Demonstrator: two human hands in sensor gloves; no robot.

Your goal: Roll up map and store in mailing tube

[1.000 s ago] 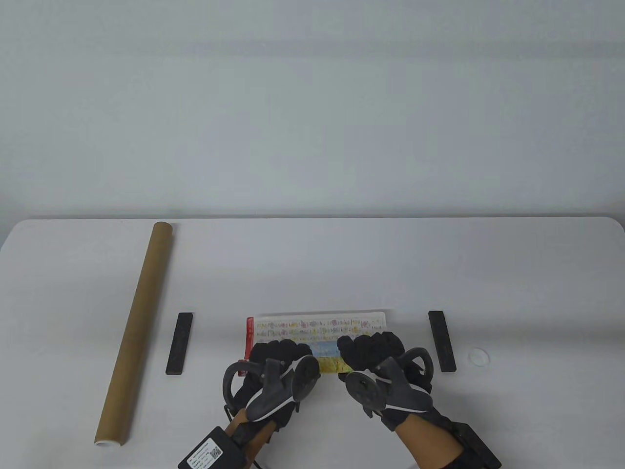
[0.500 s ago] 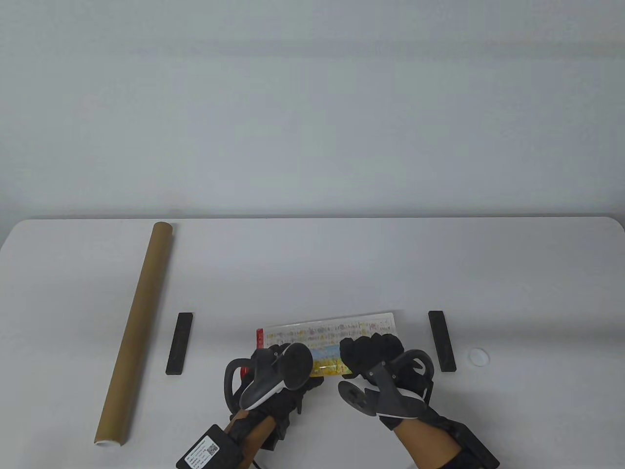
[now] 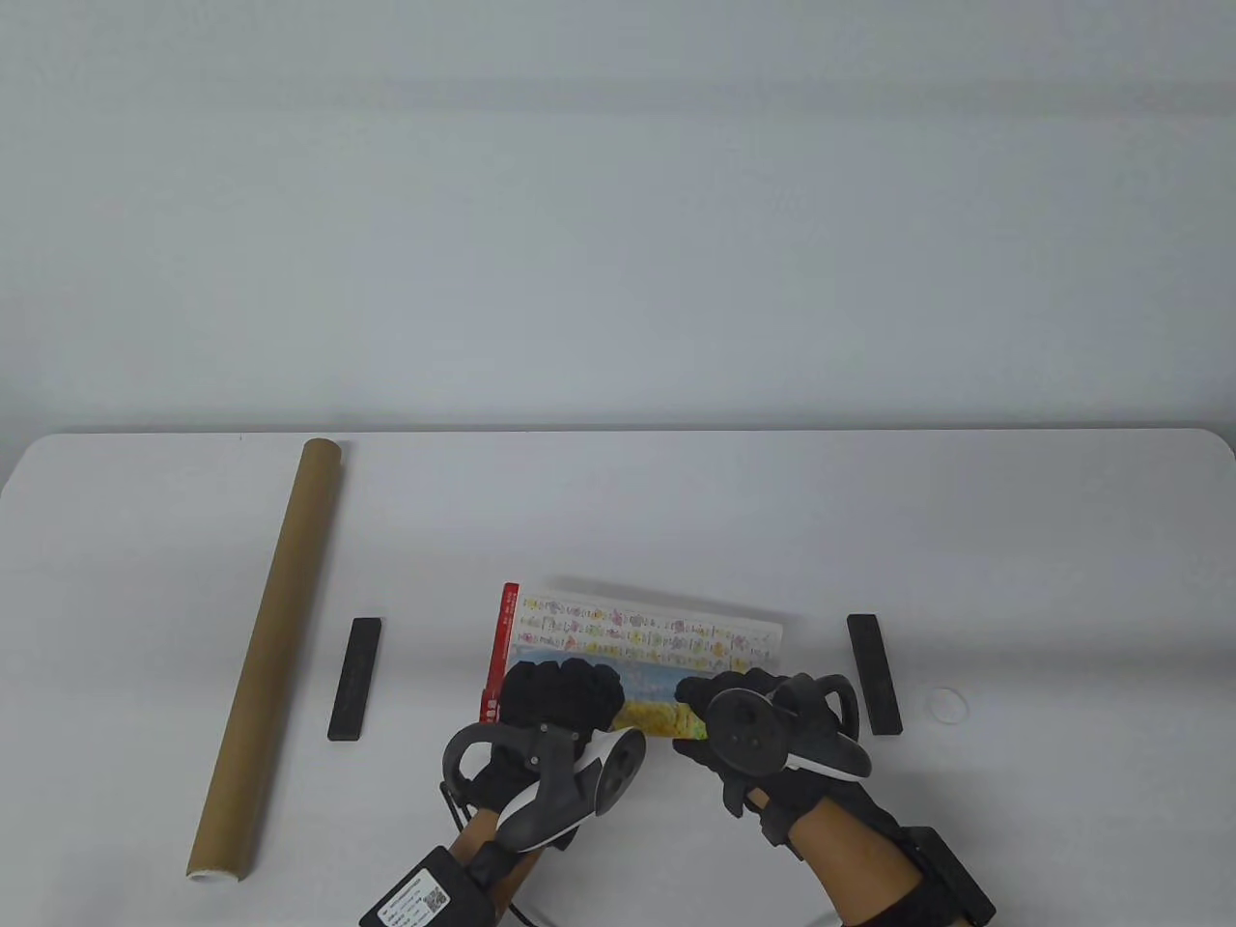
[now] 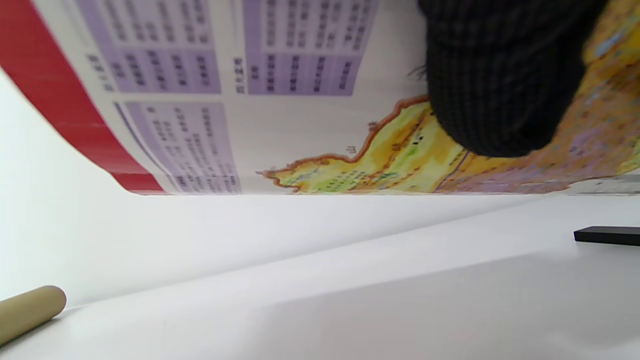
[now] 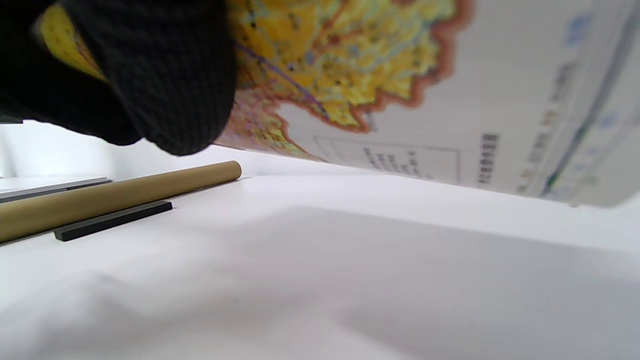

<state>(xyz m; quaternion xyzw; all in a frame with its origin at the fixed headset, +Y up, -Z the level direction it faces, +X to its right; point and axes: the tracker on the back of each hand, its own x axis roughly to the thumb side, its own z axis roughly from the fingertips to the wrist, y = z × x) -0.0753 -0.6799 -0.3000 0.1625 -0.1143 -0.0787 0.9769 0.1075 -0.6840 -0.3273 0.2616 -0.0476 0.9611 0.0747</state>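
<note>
I have both hands, left hand [image 3: 563, 697] and right hand [image 3: 739, 719], curled around the half-rolled map [image 3: 637, 637] between them, lifted off the table. The tube [image 3: 268, 649] lies untouched, well left of my left hand; rolling and loading remain.

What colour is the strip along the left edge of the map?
Red: the strip borders the printed paper map, clearest in the left wrist view.

Even, soft light from above; the white counter [image 3: 618, 521] is bright without glare. Faint shadows lie under the map [image 3: 637, 632]. Both wrist views are blurred up close, the gloved fingers [image 4: 500, 85] out of focus
</note>
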